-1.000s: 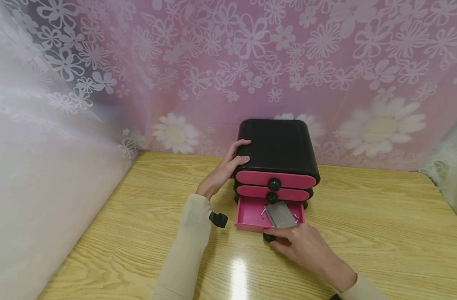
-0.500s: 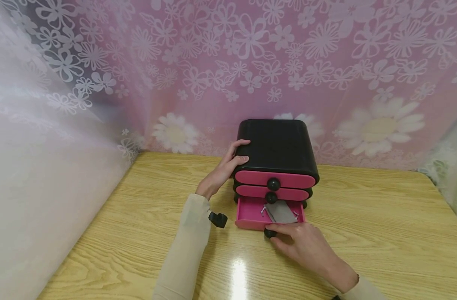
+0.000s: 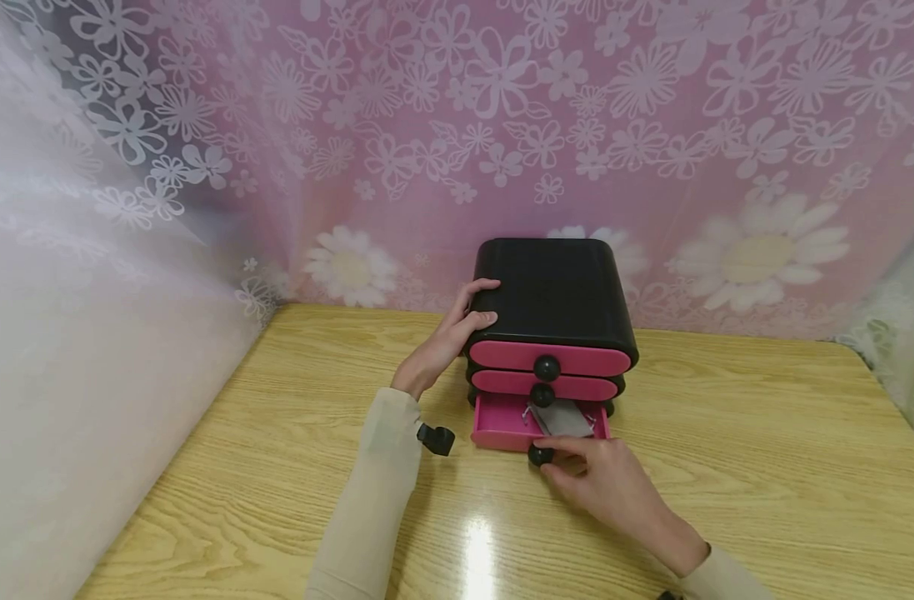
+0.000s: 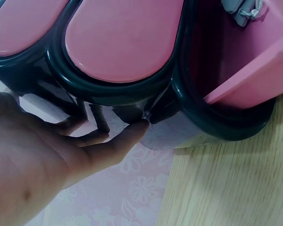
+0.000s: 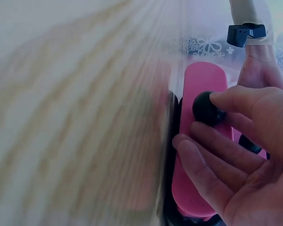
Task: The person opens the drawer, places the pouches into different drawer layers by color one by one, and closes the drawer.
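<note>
A small black cabinet [image 3: 550,292] with pink drawers stands on the wooden table. Its bottom drawer [image 3: 497,439] is partly pulled out and has a grey drawstring pouch [image 3: 564,419] lying in it. My left hand [image 3: 445,342] rests on the cabinet's left side, thumb and a finger reaching over the top edge; the left wrist view shows several fingers [image 4: 127,134] against that side. My right hand [image 3: 614,487] pinches the round black drawer knob [image 3: 539,454] between thumb and fingers. In the right wrist view that knob [image 5: 206,107] sits on the pink drawer front [image 5: 205,75].
Above the bottom drawer, the top drawer [image 3: 584,358] and middle drawer [image 3: 584,387] are closed, each with a black knob. Behind the wooden table [image 3: 764,467] hangs a pink flowered curtain [image 3: 427,150]. A pale sheet [image 3: 89,333] bounds the left.
The bottom drawer has slid a little inward, the right hand moving with its knob. Less of the pouch shows now. The left hand has stayed in place on the cabinet.
</note>
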`<state>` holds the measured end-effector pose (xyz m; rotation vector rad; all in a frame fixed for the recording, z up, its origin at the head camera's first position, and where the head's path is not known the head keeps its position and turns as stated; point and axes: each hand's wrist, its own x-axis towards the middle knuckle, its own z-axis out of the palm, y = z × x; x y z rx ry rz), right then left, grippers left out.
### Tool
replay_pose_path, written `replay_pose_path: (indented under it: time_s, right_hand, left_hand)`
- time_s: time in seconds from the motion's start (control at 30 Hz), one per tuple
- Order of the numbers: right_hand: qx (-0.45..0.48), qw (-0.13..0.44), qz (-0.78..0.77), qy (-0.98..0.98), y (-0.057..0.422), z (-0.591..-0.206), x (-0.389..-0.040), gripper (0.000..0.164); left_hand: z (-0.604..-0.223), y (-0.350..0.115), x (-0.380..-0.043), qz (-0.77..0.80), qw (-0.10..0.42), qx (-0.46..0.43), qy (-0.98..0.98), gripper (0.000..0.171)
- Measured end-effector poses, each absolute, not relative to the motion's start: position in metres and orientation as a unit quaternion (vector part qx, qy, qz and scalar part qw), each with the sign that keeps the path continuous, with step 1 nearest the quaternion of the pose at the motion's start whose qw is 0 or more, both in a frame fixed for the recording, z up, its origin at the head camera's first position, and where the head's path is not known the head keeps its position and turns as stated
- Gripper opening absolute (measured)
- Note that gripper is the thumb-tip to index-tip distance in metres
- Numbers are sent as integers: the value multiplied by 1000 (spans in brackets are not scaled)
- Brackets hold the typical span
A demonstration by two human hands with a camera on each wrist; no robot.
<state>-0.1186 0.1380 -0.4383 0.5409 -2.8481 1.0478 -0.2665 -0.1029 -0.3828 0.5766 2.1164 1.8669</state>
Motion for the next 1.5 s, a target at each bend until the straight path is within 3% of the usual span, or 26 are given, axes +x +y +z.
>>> replay_pose_path:
  time_s: [0.8, 1.5]
  right_hand:
    - [64, -13, 453, -889, 133, -443, -130, 22]
    - [54, -6, 465, -884, 134, -448, -138, 21]
  left_hand:
    - [-381, -103, -265, 638, 137, 192, 733, 49]
    - [-382, -104, -264, 633, 132, 202, 735, 47]
